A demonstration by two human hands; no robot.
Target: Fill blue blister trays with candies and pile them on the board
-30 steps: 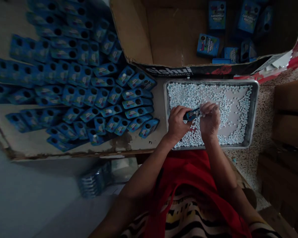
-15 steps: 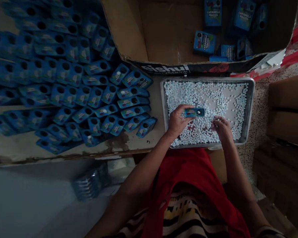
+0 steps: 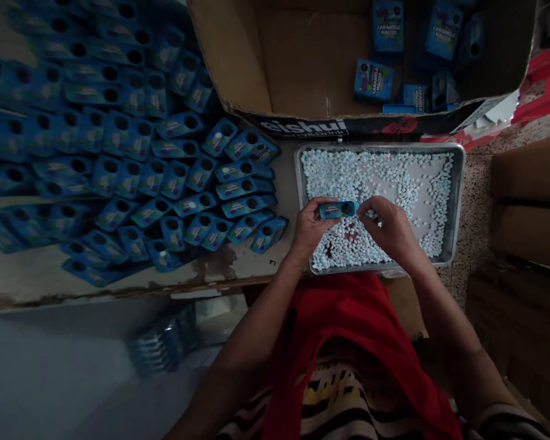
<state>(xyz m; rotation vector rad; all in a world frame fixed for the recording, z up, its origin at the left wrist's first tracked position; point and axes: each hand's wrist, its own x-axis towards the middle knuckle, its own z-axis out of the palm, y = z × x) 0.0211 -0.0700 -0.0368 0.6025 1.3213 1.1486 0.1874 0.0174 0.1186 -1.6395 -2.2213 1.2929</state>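
Note:
My left hand (image 3: 309, 229) grips a small blue candy box (image 3: 337, 209) and holds it level over a metal tray (image 3: 456, 201) of small white candies (image 3: 380, 174). My right hand (image 3: 387, 226) is right beside the box's open end, fingers pinched together, seemingly on a few white candies. Both hands hover above the near left part of the tray.
Several rows of open blue boxes (image 3: 132, 159) cover the board on the left. A large cardboard carton (image 3: 297, 67) behind the tray holds several closed blue boxes (image 3: 373, 79). Brown cartons (image 3: 527, 201) stand at the right. A wrapped stack (image 3: 165, 345) lies below the board's edge.
My right hand dipped down into the candies near the tray's front, then came back up to the box's end. My left hand shifted the box slightly left.

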